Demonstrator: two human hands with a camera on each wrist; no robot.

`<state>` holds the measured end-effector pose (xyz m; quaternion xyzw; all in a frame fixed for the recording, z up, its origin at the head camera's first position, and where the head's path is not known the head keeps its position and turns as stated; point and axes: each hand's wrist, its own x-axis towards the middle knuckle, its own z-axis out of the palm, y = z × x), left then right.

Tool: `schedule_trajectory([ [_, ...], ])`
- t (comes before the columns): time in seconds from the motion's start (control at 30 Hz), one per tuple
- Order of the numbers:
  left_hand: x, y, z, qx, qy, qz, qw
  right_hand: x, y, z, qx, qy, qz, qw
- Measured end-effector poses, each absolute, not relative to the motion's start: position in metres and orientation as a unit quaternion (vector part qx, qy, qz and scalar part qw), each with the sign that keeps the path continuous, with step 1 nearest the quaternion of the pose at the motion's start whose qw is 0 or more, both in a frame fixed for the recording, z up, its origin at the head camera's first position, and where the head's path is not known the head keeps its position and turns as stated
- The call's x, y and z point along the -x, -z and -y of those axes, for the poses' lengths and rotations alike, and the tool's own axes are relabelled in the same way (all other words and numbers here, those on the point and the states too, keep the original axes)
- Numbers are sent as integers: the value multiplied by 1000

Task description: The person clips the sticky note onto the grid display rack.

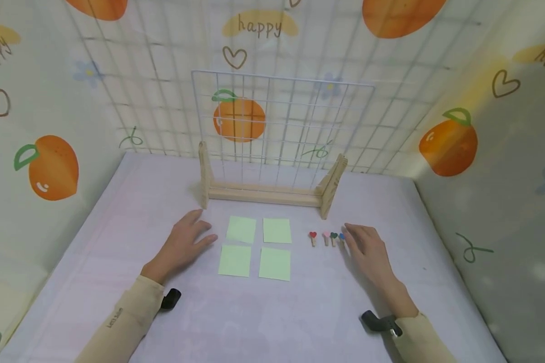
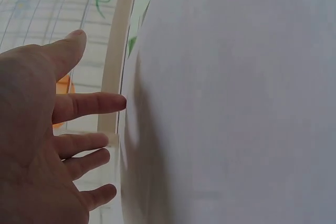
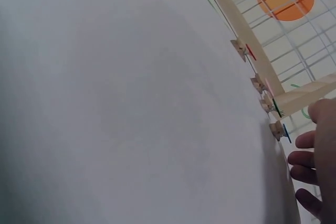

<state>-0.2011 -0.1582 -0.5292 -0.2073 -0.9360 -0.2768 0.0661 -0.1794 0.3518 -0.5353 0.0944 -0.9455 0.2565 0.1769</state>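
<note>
Several pale green sticky notes [image 1: 277,230] lie in a two-row block on the table. To their right stands a row of small wooden clothespins topped with hearts: a red one [image 1: 313,238], a pink one [image 1: 326,237], a dark green one [image 1: 334,238] and a blue one [image 1: 342,238]. My right hand [image 1: 368,249] is beside the blue clothespin, which its fingertips partly overlap in the head view; the right wrist view shows the fingers loosely bent with nothing in them. Left of the notes, my left hand [image 1: 183,244] hovers with spread fingers, holding nothing.
Behind the notes stands a white wire grid [image 1: 290,121] upright in a wooden base [image 1: 263,195] with two slanted side posts. A white cloth [image 1: 236,322] covers the table. Curtains printed with oranges [image 1: 53,169] enclose the back and both sides.
</note>
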Motion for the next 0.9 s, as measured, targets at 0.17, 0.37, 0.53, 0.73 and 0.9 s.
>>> schedule_trajectory([
  [0.17, 198, 527, 151, 212, 283, 933, 62, 182, 531, -351, -100, -258, 945, 176],
  [0.37, 190, 528, 146, 215, 291, 931, 45, 181, 531, -350, -102, -258, 945, 175],
  [0.53, 185, 527, 141, 222, 298, 927, 43, 180, 531, -348, -95, -257, 945, 182],
  [0.73, 181, 526, 135, 221, 308, 925, 36, 182, 530, -345, -102, -257, 943, 183],
  [0.9, 177, 528, 131, 231, 301, 924, 54, 182, 532, -344, -90, -249, 949, 170],
])
